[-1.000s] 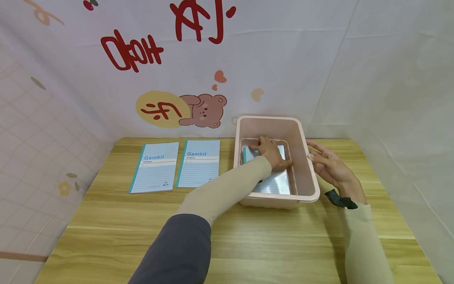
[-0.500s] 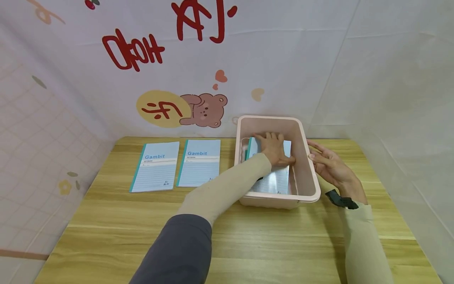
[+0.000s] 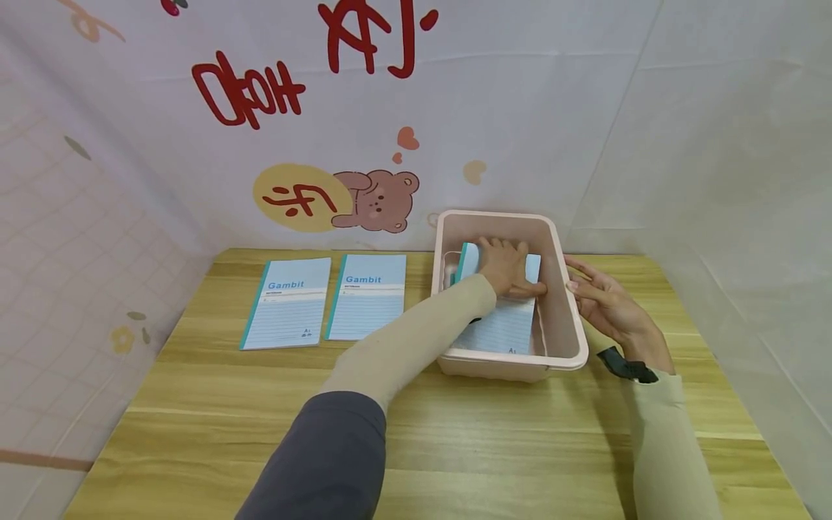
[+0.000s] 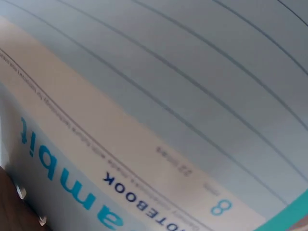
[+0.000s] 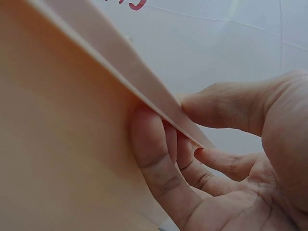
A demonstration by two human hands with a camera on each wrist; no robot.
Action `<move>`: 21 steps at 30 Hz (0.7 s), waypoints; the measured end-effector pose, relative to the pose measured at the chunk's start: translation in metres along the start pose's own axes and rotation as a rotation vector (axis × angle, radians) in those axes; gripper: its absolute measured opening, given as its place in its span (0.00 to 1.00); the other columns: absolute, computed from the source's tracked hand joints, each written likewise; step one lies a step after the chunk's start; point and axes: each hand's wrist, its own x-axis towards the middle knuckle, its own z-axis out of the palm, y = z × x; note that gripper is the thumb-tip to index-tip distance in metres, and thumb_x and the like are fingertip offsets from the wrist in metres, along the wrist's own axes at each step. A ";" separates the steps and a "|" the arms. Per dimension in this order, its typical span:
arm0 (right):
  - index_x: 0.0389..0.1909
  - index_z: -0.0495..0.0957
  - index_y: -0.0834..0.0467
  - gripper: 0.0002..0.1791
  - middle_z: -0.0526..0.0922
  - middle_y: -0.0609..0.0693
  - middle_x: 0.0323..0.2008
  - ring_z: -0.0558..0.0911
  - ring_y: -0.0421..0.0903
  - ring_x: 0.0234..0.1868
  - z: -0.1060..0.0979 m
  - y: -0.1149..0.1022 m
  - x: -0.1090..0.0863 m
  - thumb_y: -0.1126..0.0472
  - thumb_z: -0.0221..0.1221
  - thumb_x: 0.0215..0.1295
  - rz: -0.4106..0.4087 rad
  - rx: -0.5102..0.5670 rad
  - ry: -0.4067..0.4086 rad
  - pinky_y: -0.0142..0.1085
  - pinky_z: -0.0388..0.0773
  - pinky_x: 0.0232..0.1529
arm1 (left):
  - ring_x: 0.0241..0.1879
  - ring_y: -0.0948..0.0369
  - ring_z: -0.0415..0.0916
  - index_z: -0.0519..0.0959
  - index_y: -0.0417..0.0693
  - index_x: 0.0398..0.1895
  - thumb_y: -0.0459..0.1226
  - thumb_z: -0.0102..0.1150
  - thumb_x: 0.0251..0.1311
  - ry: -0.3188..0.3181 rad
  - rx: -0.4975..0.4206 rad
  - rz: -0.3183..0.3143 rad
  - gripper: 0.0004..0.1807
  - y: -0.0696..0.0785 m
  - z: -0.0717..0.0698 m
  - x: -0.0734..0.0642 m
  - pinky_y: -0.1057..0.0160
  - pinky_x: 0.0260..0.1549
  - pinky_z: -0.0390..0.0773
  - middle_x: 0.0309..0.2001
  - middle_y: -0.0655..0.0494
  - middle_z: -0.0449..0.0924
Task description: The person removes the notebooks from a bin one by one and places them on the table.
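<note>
A pale pink plastic bin (image 3: 555, 363) stands on the wooden table, with blue Gambit notebooks inside. My left hand (image 3: 505, 269) reaches into it and holds the upper notebook (image 3: 510, 328), fingers at its far edge and thumb out toward its right side. That notebook's far end is raised, and the teal spine of another notebook (image 3: 453, 278) shows at its left. The cover (image 4: 159, 96) fills the left wrist view. With thumb and fingers, my right hand (image 3: 601, 300) pinches the bin's right rim (image 5: 139, 72); the thumb (image 5: 211, 103) and fingers lie on opposite sides of it.
Two more Gambit notebooks, the left one (image 3: 286, 303) and the right one (image 3: 367, 296), lie side by side on the table (image 3: 494, 448) left of the bin. A white printed backdrop (image 3: 520, 108) rises right behind the bin and along both sides.
My left hand has brought the upper notebook's far end up and slightly right inside the bin, uncovering the teal spine of the one beneath. My right hand keeps its place on the rim.
</note>
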 end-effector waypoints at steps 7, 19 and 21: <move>0.82 0.35 0.61 0.34 0.68 0.52 0.74 0.81 0.47 0.65 0.000 0.002 0.000 0.74 0.32 0.80 -0.001 0.017 -0.028 0.36 0.80 0.60 | 0.63 0.50 0.74 0.67 0.62 0.61 0.87 0.36 0.46 0.030 0.002 0.001 0.52 -0.005 -0.007 0.000 0.46 0.58 0.63 0.64 0.53 0.78; 0.82 0.39 0.60 0.33 0.72 0.49 0.71 0.81 0.45 0.63 -0.001 0.000 -0.001 0.73 0.34 0.81 0.006 -0.010 0.000 0.34 0.81 0.59 | 0.61 0.46 0.76 0.69 0.60 0.61 0.85 0.37 0.49 0.164 -0.014 0.056 0.50 -0.016 -0.034 -0.010 0.41 0.58 0.67 0.60 0.48 0.81; 0.81 0.39 0.60 0.32 0.73 0.48 0.71 0.81 0.45 0.63 0.000 0.000 0.000 0.73 0.34 0.81 0.007 -0.014 0.003 0.34 0.81 0.59 | 0.60 0.47 0.77 0.68 0.61 0.66 0.85 0.37 0.49 0.177 -0.014 0.055 0.52 -0.019 -0.040 -0.010 0.43 0.56 0.68 0.60 0.48 0.81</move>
